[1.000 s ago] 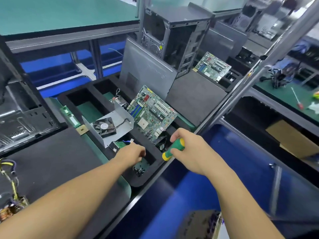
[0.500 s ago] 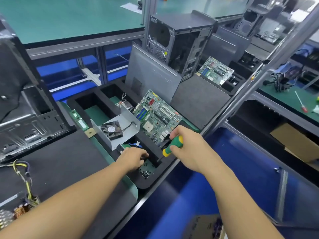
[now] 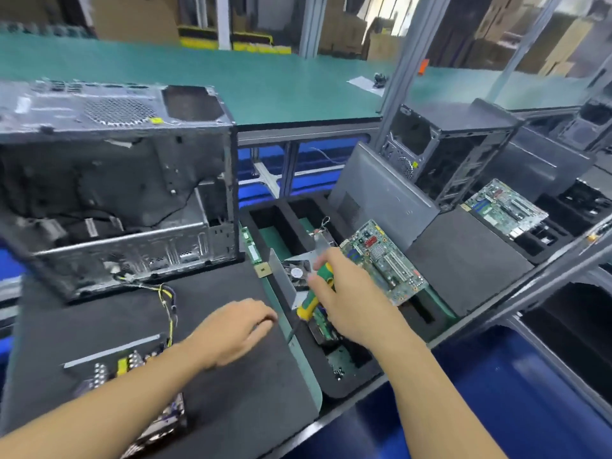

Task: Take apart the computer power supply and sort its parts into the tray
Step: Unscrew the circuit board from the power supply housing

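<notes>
View from a person's head, looking down at a workbench. At far left a stripped computer case (image 3: pixel 116 193) lies on its side, open face toward the worker, probably so the inside can be reached. In front of it, on a black foam mat (image 3: pixel 231 392), sits the power supply circuit board (image 3: pixel 132 366), bare of its shell, with yellow and black wires (image 3: pixel 167 303) trailing up toward the case. The left forearm hides part of the board, which appears to be waiting to be sorted. The left hand (image 3: pixel 231 329) hovers over the mat just beside the tray, fingers loosely curved with nothing seen in them. To its right is the black foam tray (image 3: pixel 347 390), cut into compartments so each kind of part keeps its own place. One compartment holds the power supply's metal cover with its fan (image 3: pixel 297 272). Above the tray the right hand (image 3: pixel 347 306) is wrapped firmly around a green and yellow screwdriver (image 3: pixel 314 293), its shaft angled down toward the tray's near edge, seemingly kept ready for the next screw. Beside it a motherboard (image 3: pixel 384 260) lies tilted across the tray. A grey side panel (image 3: pixel 381 197) leans upright behind.
</notes>
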A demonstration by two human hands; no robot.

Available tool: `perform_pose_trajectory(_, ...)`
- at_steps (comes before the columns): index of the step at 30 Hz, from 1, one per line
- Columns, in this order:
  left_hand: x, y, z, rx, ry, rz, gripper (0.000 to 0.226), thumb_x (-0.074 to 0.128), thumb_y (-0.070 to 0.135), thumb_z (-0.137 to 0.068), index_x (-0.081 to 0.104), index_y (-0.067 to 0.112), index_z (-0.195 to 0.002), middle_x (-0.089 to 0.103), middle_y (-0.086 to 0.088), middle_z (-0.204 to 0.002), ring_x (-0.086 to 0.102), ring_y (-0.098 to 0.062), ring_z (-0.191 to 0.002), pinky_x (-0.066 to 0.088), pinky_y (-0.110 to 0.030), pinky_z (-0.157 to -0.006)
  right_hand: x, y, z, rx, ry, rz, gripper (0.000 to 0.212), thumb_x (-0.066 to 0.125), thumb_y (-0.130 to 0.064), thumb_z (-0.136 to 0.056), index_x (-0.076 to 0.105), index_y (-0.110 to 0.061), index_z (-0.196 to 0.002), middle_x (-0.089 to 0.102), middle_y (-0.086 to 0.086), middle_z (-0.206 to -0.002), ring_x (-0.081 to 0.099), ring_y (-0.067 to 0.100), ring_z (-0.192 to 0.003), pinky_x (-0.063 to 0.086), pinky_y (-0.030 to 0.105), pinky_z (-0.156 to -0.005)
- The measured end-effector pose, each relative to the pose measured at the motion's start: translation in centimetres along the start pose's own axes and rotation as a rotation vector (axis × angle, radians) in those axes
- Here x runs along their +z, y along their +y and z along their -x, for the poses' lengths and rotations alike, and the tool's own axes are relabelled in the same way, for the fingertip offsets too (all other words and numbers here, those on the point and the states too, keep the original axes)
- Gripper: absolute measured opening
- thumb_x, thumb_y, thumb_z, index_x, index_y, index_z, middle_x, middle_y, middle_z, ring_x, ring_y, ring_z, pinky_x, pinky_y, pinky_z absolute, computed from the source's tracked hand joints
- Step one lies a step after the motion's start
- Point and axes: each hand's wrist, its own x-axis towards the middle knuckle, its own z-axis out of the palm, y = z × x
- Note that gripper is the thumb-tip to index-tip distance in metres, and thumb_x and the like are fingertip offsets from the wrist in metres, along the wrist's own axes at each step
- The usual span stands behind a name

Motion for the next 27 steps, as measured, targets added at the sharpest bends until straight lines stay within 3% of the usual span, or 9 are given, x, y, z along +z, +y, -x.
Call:
perform_pose_trajectory(3,-2.3,-2.4,3.8,-0.021,0.106,-0.103,0.039,0.030,0.042,-0.099,0.063,0.027,-0.114,0.062,0.011,-0.113,0.058,-0.015,-0.106,0.045,-0.035,-0.090,2.4,-3.1,-1.5,-0.085,-0.066,-0.025,0.009,0.046,-0.034,-0.103,0.045,-0.026,-0.108,0.048,-0.008,-0.078,0.047,0.008,-0.057,0.038,0.029,-0.054)
perform_pose_trajectory(6,-3.5,-5.1,8.5,-0.213,0.255,-0.138,0.051,0.025,0.042,-0.094,0.065,0.021,-0.117,0.062,0.007,-0.122,0.058,-0.018,-0.115,0.045,-0.038,-0.095,6.0,-6.4,-2.5,-0.194,-0.138,-0.018,0.009,0.046,-0.031,-0.103,0.044,-0.025,-0.110,0.041,-0.012,-0.079,0.043,0.003,-0.064,0.033,0.027,-0.057)
perform_pose_trajectory(10,-2.2,-7.7,13.9,-0.547,0.245,-0.088,0.062,0.020,0.049,-0.091,0.050,0.023,-0.139,0.043,0.006,-0.149,0.035,-0.014,-0.140,0.024,-0.038,-0.112,10.8,-9.4,-2.8,-0.276,-0.249,-0.023,0.006,0.046,-0.029,-0.104,0.044,-0.027,-0.110,0.045,-0.015,-0.090,0.047,0.006,-0.075,0.043,0.033,-0.070)
perform_pose_trajectory(15,1.2,-8.1,16.6,-0.629,0.167,-0.075,0.063,0.026,0.048,-0.097,0.025,0.026,-0.156,0.017,0.009,-0.164,0.008,-0.010,-0.152,-0.001,-0.036,-0.121,15.6,-10.7,-2.9,-0.284,-0.311,-0.012,0.008,0.045,-0.026,-0.104,0.046,-0.024,-0.111,0.051,-0.007,-0.110,0.053,0.013,-0.086,0.046,0.038,-0.078)
perform_pose_trajectory(18,1.8,-7.4,16.7,-0.610,0.220,-0.111,0.068,0.037,0.043,-0.088,0.038,0.020,-0.152,0.027,-0.002,-0.162,0.021,-0.023,-0.151,0.008,-0.041,-0.121,17.4,-10.2,-3.3,-0.259,-0.286,0.007,0.011,0.044,-0.026,-0.104,0.046,-0.024,-0.115,0.049,-0.008,-0.117,0.053,0.016,-0.092,0.045,0.037,-0.080)
perform_pose_trajectory(21,2.5,-7.3,15.6,-0.507,0.272,-0.334,0.062,0.046,0.045,-0.084,0.056,0.017,-0.139,0.043,-0.003,-0.153,0.037,-0.023,-0.144,0.020,-0.043,-0.117,18.2,-9.1,-3.9,-0.217,-0.254,0.016,0.013,0.044,-0.025,-0.104,0.046,-0.024,-0.117,0.048,-0.009,-0.119,0.052,0.015,-0.089,0.040,0.033,-0.073)
perform_pose_trajectory(23,2.6,-7.4,14.1,-0.586,0.219,-0.300,0.072,0.044,0.058,-0.087,0.047,0.017,-0.145,0.037,0.000,-0.157,0.031,-0.020,-0.147,0.015,-0.043,-0.120,18.4,-8.5,-4.3,-0.191,-0.241,0.000,0.012,0.045,-0.025,-0.104,0.046,-0.025,-0.115,0.050,-0.009,-0.116,0.053,0.009,-0.082,0.042,0.033,-0.071)
perform_pose_trajectory(25,2.3,-7.7,11.9,-0.757,0.154,-0.211,0.077,0.045,0.070,-0.085,0.041,0.020,-0.145,0.049,0.004,-0.146,0.040,-0.018,-0.140,0.018,-0.045,-0.117,18.5,-7.9,-4.6,-0.170,-0.237,-0.020,0.009,0.045,-0.026,-0.104,0.045,-0.028,-0.112,0.054,-0.009,-0.111,0.054,0.002,-0.081,0.045,0.031,-0.068)
perform_pose_trajectory(27,1.6,-8.0,9.5,-0.887,0.113,-0.185,0.059,0.045,0.075,-0.080,0.052,0.027,-0.115,0.066,0.008,-0.115,0.054,-0.019,-0.119,0.027,-0.046,-0.102,18.4,-7.3,-4.8,-0.156,-0.233,-0.027,0.008,0.045,-0.027,-0.104,0.043,-0.030,-0.111,0.057,-0.007,-0.108,0.053,0.003,-0.084,0.045,0.031,-0.068)
